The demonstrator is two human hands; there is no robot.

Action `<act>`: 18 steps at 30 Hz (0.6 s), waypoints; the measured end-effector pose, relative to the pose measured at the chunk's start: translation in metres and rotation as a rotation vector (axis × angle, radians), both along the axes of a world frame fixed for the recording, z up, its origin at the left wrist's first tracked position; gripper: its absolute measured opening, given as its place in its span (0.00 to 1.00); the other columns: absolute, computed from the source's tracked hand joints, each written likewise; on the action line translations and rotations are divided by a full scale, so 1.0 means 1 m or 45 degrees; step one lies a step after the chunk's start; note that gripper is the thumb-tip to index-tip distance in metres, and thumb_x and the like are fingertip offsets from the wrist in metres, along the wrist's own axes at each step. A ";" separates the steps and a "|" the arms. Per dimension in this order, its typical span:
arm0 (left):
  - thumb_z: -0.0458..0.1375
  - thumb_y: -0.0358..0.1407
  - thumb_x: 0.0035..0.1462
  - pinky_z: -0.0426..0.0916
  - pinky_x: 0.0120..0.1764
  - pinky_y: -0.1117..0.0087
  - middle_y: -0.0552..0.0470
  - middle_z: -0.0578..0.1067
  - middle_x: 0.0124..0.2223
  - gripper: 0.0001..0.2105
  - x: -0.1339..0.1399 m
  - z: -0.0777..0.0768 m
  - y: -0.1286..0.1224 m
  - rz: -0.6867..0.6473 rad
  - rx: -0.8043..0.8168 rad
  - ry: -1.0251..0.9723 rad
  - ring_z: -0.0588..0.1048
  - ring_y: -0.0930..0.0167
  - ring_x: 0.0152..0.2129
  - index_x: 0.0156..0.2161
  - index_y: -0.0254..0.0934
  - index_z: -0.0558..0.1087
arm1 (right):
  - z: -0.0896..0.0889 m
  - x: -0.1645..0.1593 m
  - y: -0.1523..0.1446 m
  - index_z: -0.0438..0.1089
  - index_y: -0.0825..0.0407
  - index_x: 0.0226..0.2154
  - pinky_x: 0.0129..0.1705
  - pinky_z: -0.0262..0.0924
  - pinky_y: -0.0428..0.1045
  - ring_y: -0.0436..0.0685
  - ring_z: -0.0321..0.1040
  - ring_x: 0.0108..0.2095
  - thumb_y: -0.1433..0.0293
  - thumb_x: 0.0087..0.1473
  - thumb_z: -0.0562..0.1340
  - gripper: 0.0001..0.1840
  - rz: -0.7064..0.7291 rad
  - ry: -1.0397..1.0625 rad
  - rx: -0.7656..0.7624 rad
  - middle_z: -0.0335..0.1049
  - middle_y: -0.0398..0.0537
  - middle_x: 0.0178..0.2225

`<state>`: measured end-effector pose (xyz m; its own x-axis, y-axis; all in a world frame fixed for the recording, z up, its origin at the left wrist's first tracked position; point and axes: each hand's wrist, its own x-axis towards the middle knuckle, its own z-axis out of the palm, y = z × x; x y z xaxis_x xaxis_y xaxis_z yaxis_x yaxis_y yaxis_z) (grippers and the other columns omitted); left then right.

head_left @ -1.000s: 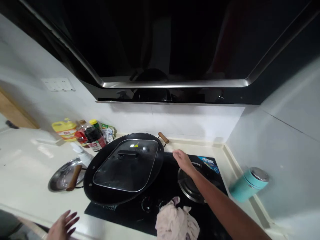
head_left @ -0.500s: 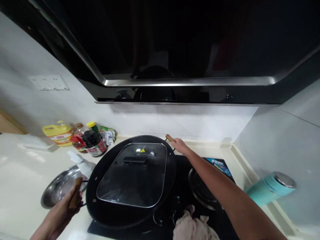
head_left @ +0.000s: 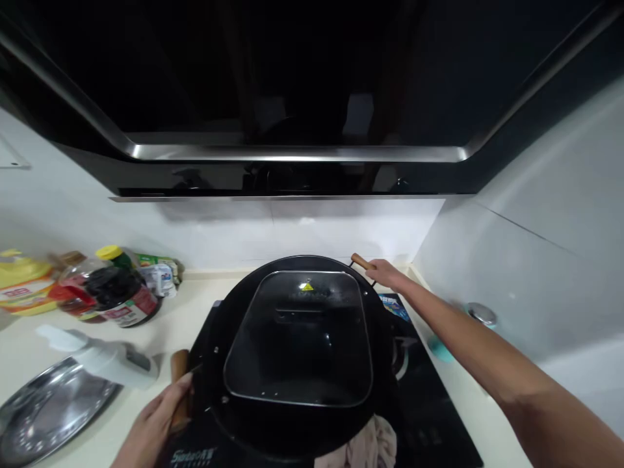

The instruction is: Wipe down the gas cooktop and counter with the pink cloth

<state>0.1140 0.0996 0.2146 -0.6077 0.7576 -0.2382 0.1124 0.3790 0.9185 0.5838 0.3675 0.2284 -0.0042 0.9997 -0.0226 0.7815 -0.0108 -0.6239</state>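
A large round black pan [head_left: 234,419] with two wooden side handles is over the black cooktop [head_left: 433,422]. A rounded square glass lid [head_left: 297,357] with a black handle lies inside it. My left hand [head_left: 163,409] is closed around the left wooden handle [head_left: 180,366]. At the far right side, my right hand [head_left: 387,274] grips the other wooden handle [head_left: 361,261]. A crumpled pale cloth [head_left: 373,445] lies at the pan's near edge. Whether the pan rests fully on the cooktop cannot be made out.
To the left are a shiny metal dish [head_left: 63,406], a white spray bottle [head_left: 107,357], a dark jar [head_left: 124,299] and a yellow jug [head_left: 24,286]. A black range hood [head_left: 292,175] overhangs the counter. A turquoise flask [head_left: 441,350] stands right, partly behind my right arm.
Both hands have moved the pan to the right over the cooktop, its lid still inside. The camera view has also shifted right. Both hands keep their hold on the handles.
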 end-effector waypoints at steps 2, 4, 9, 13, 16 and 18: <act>0.67 0.63 0.34 0.77 0.30 0.61 0.48 0.81 0.31 0.31 0.037 -0.004 0.006 -0.040 -0.036 -0.185 0.81 0.57 0.32 0.35 0.38 0.78 | 0.007 0.035 0.001 0.77 0.59 0.40 0.32 0.53 0.46 0.51 0.65 0.29 0.73 0.56 0.62 0.11 -0.064 -0.090 0.004 0.72 0.47 0.30; 0.69 0.63 0.31 0.75 0.32 0.63 0.49 0.80 0.30 0.31 0.071 -0.009 0.012 -0.086 -0.028 -0.305 0.80 0.60 0.31 0.33 0.38 0.77 | 0.012 0.065 0.003 0.77 0.59 0.42 0.32 0.53 0.46 0.52 0.66 0.30 0.73 0.56 0.62 0.12 -0.125 -0.178 0.005 0.73 0.48 0.31; 0.72 0.64 0.28 0.70 0.31 0.67 0.53 0.76 0.28 0.34 0.136 -0.027 0.020 -0.209 0.011 -0.503 0.74 0.68 0.26 0.33 0.38 0.73 | 0.010 0.117 0.012 0.77 0.61 0.43 0.34 0.54 0.47 0.54 0.70 0.34 0.75 0.58 0.61 0.12 -0.209 -0.354 -0.007 0.75 0.54 0.35; 0.72 0.64 0.32 0.66 0.29 0.69 0.57 0.72 0.25 0.32 0.166 -0.041 0.020 -0.239 0.022 -0.554 0.70 0.71 0.23 0.31 0.39 0.70 | -0.001 0.139 0.025 0.77 0.61 0.43 0.37 0.56 0.47 0.57 0.73 0.39 0.76 0.58 0.62 0.12 -0.219 -0.465 -0.054 0.77 0.57 0.40; 0.71 0.63 0.37 0.64 0.29 0.70 0.57 0.71 0.24 0.31 0.181 -0.043 0.017 -0.268 0.017 -0.547 0.69 0.71 0.22 0.31 0.40 0.69 | -0.008 0.148 0.035 0.77 0.60 0.44 0.38 0.58 0.48 0.60 0.74 0.43 0.76 0.57 0.63 0.13 -0.206 -0.535 -0.106 0.77 0.59 0.43; 0.70 0.63 0.40 0.62 0.28 0.70 0.57 0.72 0.23 0.30 0.190 -0.041 0.015 -0.282 0.017 -0.552 0.69 0.71 0.22 0.32 0.40 0.68 | -0.012 0.151 0.041 0.77 0.60 0.46 0.40 0.60 0.48 0.61 0.75 0.45 0.76 0.57 0.63 0.14 -0.187 -0.573 -0.130 0.77 0.61 0.45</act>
